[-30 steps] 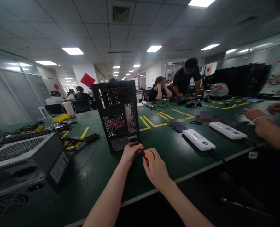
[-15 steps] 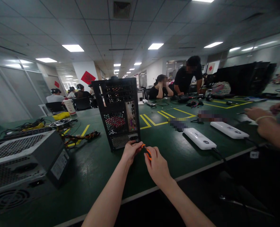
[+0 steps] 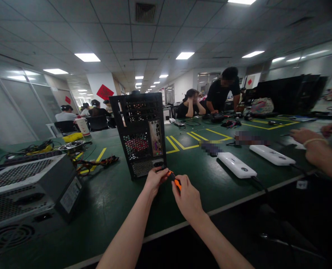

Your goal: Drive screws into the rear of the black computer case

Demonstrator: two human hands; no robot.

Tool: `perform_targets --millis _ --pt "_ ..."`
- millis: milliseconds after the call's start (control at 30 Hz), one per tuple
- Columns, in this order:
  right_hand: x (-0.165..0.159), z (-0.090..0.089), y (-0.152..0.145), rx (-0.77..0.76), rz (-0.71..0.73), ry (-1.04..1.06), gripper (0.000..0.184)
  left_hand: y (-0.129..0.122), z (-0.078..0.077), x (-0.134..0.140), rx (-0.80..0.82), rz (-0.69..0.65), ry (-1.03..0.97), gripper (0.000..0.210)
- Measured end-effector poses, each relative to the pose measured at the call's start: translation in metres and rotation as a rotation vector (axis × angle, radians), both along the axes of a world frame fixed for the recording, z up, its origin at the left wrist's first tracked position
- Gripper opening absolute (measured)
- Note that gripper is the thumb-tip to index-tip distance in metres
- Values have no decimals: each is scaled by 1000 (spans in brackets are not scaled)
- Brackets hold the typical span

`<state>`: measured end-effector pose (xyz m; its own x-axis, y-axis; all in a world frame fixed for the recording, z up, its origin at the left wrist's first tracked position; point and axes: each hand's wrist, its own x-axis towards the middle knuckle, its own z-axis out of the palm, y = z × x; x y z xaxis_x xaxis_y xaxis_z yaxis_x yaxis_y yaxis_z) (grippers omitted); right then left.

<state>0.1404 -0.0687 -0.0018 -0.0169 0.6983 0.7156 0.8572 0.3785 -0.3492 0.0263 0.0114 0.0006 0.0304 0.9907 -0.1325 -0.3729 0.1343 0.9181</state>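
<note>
An upright black computer case (image 3: 126,129) shows me its back, with the vents, ports and power socket towards me. My right hand (image 3: 186,194) is closed around the orange and black handle of a screwdriver (image 3: 177,183). At the front end of that handle, my left hand (image 3: 155,181) pinches with thumb and fingers at the screwdriver. Both hands are close to the lower right corner of the case back. The screwdriver's tip, and any screw there, is hidden behind my left fingers.
On the left lies a metal power supply (image 3: 39,194), with bundled cables (image 3: 98,164) behind it. White power banks (image 3: 236,164) with cables lie to the right on the green table (image 3: 104,209). A co-worker's hand (image 3: 309,136) is at the far right; other people sit or stand beyond.
My right fingers have shifted slightly on the screwdriver handle, and more of its orange side shows. My left hand and the case have stayed in place.
</note>
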Motion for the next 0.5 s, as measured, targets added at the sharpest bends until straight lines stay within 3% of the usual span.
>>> perform_targets --millis 233,500 --pt "1 2 -2 -80 -80 16 20 1 -1 -3 -1 -23 30 33" --pt "0 1 -1 -3 23 -22 15 0 5 -5 -62 -12 -4 22"
